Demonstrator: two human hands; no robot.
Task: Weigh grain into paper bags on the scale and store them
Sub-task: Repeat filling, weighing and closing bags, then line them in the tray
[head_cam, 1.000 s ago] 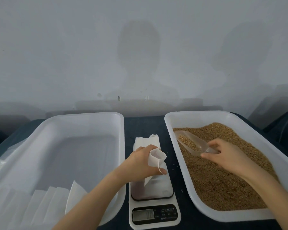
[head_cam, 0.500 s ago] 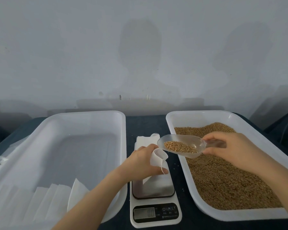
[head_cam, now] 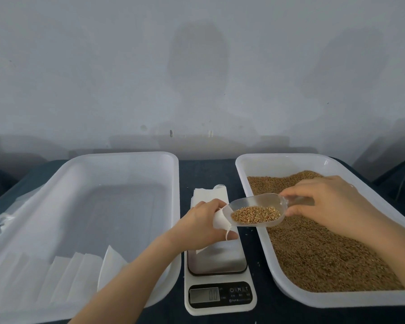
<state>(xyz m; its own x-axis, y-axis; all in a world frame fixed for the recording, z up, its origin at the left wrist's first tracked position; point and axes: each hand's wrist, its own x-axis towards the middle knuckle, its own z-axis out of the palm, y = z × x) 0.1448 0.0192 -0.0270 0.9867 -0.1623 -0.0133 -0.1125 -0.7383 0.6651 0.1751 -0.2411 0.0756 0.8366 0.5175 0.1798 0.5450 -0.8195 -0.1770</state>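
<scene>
Early in the run, by the look of it: you are working on one paper bag (head_cam: 219,218), and no grain is going into it yet, with the display (head_cam: 205,295) of the scale (head_cam: 220,307) reading 0.0. Your left hand (head_cam: 204,222) is curling round the bag's neck, thumb and fingers pinching its mouth open above the steel plate (head_cam: 218,258), and the bag's lower corner is trailing down to the plate. Your right hand (head_cam: 330,202) is gripping the handle of the clear scoop (head_cam: 262,201), fingers closed round it. A modest load of grain (head_cam: 255,215) is sitting in the bowl, and the lip is touching the bag's mouth. The grain tray (head_cam: 243,164) on the right is lying well stocked. The storage tray (head_cam: 126,155) on the left is holding a row of white bags (head_cam: 75,277) at its near end; whether filled, I cannot tell. Spare bags (head_cam: 208,195) are lying stacked on the counter (head_cam: 208,169) just beyond the scale. Left to do, I judge: pouring, topping up to weight, storing, then repeating. A second ago the scoop was digging in the tray's grain. Half a second ago it was hanging over the tray's left rim. Now it is sitting at the bag. Your left hand is hardly shifting.
</scene>
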